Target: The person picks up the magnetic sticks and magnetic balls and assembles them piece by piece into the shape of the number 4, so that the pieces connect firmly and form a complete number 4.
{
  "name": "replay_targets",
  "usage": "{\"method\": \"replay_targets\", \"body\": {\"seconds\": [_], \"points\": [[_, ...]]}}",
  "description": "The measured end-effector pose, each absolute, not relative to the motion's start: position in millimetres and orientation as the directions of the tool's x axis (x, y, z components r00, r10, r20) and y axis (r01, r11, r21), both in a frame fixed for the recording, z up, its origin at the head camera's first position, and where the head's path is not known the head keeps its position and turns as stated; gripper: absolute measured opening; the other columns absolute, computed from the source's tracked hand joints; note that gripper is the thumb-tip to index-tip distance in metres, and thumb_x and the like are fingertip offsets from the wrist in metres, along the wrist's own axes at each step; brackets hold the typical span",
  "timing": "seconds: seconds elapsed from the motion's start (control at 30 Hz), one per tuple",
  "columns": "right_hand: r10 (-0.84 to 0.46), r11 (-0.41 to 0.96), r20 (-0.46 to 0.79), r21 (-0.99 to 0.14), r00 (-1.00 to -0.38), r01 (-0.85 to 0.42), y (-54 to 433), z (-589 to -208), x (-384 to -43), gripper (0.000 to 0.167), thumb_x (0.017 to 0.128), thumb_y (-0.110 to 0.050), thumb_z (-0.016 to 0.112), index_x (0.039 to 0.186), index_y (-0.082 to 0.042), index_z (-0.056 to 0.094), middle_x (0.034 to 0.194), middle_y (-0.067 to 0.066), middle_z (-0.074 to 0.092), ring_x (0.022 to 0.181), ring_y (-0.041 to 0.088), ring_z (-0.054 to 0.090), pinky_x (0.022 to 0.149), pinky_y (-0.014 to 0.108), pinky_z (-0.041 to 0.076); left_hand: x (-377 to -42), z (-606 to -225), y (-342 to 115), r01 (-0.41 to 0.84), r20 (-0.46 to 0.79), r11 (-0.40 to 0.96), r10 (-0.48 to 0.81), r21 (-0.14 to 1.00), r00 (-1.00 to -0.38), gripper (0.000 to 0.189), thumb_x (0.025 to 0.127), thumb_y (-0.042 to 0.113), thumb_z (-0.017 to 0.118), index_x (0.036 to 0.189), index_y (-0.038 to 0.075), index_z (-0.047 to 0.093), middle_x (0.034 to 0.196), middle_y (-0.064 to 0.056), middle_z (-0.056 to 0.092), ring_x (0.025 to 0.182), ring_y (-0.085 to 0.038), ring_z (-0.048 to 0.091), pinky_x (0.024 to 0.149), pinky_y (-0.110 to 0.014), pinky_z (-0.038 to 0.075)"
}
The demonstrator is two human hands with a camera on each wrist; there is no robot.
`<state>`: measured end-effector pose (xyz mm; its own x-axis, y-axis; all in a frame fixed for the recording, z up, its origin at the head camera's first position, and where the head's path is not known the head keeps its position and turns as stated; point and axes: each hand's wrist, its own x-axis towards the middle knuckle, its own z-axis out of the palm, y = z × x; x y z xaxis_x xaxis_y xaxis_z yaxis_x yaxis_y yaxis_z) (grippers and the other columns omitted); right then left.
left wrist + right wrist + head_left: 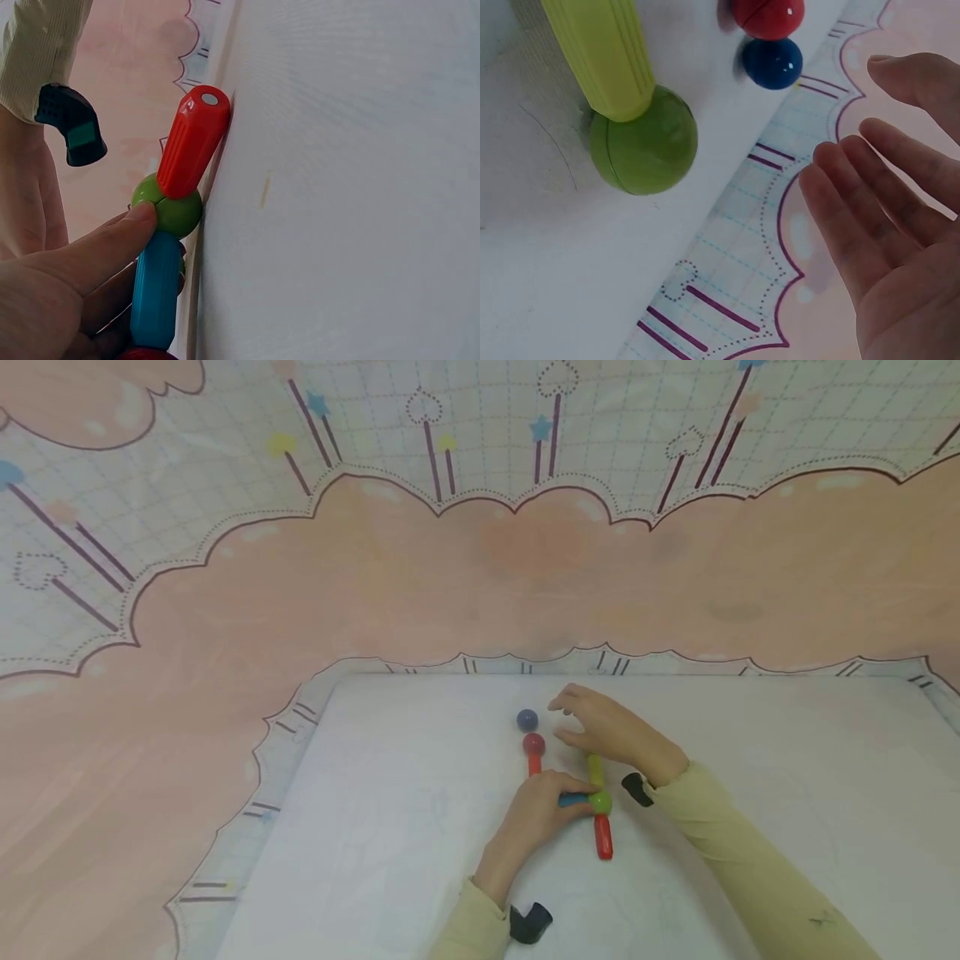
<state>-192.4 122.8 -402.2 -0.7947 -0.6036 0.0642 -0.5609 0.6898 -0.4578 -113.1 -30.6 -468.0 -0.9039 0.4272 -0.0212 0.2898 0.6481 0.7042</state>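
My left hand [531, 812] pinches a green ball [180, 216] with thumb and fingers where a blue rod [156, 292] joins it. A red rod [603, 837] and a yellow rod [596, 768] also run out from this ball. Another green ball [646, 144] caps the yellow rod's far end; the right hand hides it in the head view. To the left, a red ball [534, 744] tops another red rod [535, 764], partly behind my left hand. A blue ball [527, 720] lies beside it. My right hand [615, 731] hovers above the yellow rod, fingers apart, holding nothing.
The pieces lie on a white table [375, 827]. A patterned cloth [450, 585] with pink cloud shapes covers the wall along the table's back and left edges. Dark devices sit at both wrists, such as the one [531, 923] by the left sleeve.
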Motion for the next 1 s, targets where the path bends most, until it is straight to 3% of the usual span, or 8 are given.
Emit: {"method": "replay_targets", "body": {"seconds": [0.53,1.0], "points": [[-0.619,0.678,0.013,-0.494,-0.785,-0.543,108,-422,-208,0.034,0.095,-0.015,0.066,0.126,-0.002,0.063,0.127,0.012,0.062,0.123,0.029,0.057,0.108,0.045,0.046,-113,-468,-32,0.323,0.017,0.625,0.443,0.711,-0.896,0.028,0.087,0.031,0.076,0.114,0.025,0.076,0.105,0.015,0.074,0.103,-0.007,0.065,0.094,-0.022,0.051],[-0.69,0.641,0.058,-0.414,-0.721,-0.646,98,-432,-220,0.036,0.094,-0.008,0.066,0.13,-0.003,0.063,0.136,0.012,0.06,0.128,0.03,0.053,0.11,0.045,0.044,-114,-470,-32,0.324,0.017,0.622,0.447,0.713,-0.895,0.027,0.087,0.031,0.076,0.114,0.025,0.077,0.105,0.016,0.074,0.102,-0.006,0.064,0.091,-0.02,0.051]]}}
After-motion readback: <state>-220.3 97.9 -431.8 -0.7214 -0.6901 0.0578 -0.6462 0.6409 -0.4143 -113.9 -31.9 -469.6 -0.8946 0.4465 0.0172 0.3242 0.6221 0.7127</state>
